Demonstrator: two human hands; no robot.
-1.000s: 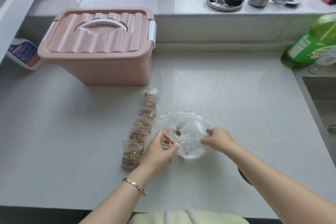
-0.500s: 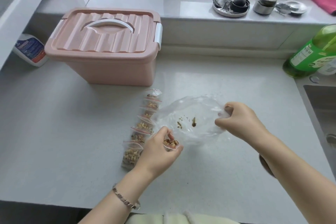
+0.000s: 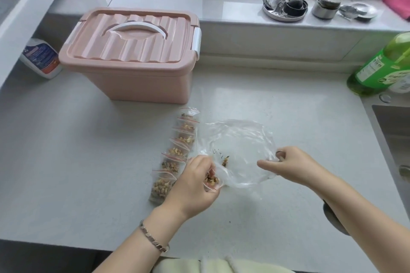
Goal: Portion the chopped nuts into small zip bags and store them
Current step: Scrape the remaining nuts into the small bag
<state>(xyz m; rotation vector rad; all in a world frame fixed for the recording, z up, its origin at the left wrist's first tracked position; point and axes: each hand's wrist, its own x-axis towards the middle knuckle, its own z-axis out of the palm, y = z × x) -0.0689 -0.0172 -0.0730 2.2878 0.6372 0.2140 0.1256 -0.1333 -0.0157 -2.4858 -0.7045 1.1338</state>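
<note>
Right, head view, and I've got the left hand (image 3: pixel 193 186) at six o'clock, fingers curled round a small zip bag (image 3: pixel 213 185) of chopped nuts (image 3: pixel 210 178), hiding most of it. The right hand (image 3: pixel 292 165) at four pinches the rim of the large clear bag (image 3: pixel 239 150), forefinger stretched toward nine; only crumbs show inside. A row of filled bags (image 3: pixel 175 155) lies just beside the left hand. The pink box (image 3: pixel 133 55) sits lidded at eleven, with a spray bottle (image 3: pixel 41 57) at ten, a green bottle (image 3: pixel 381 66) at two and the sink (image 3: pixel 395 131) at three.
</note>
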